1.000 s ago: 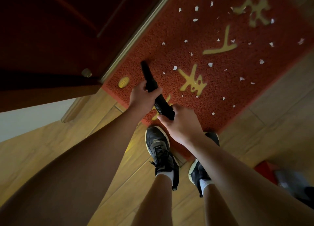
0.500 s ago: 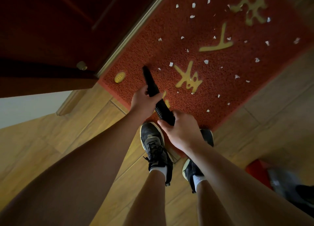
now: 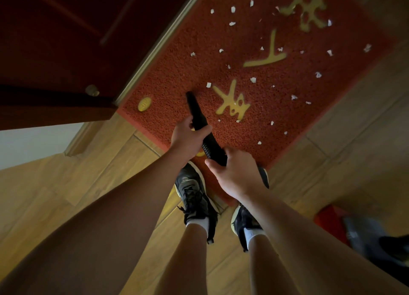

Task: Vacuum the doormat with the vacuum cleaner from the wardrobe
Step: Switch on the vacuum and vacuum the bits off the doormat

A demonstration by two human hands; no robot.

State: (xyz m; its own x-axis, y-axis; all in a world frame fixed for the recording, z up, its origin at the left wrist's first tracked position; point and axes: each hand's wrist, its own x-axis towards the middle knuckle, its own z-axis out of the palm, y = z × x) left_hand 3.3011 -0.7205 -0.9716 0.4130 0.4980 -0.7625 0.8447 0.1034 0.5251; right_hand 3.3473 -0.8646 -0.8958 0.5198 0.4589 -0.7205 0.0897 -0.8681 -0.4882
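A red doormat [image 3: 276, 117] with yellow characters lies in front of me, strewn with several white paper scraps [image 3: 252, 80]. I hold a slim black handheld vacuum cleaner [image 3: 197, 113] pointing down at the mat. Its nozzle tip touches the mat's near-left part, just left of a scrap and a yellow character. My left hand [image 3: 188, 135] is wrapped around the nozzle's middle. My right hand [image 3: 234, 173] grips the rear body, most of which it hides.
A dark red door [image 3: 66, 40] with a metal threshold strip [image 3: 159, 44] borders the mat on the left. My two black shoes [image 3: 194, 192] stand at the mat's near corner on the wooden floor [image 3: 66, 184]. A red and grey object [image 3: 345, 226] lies at the right.
The nozzle tip has shifted slightly rightward along the mat toward the yellow character, and both hands moved with it. The scraps lie where they were.
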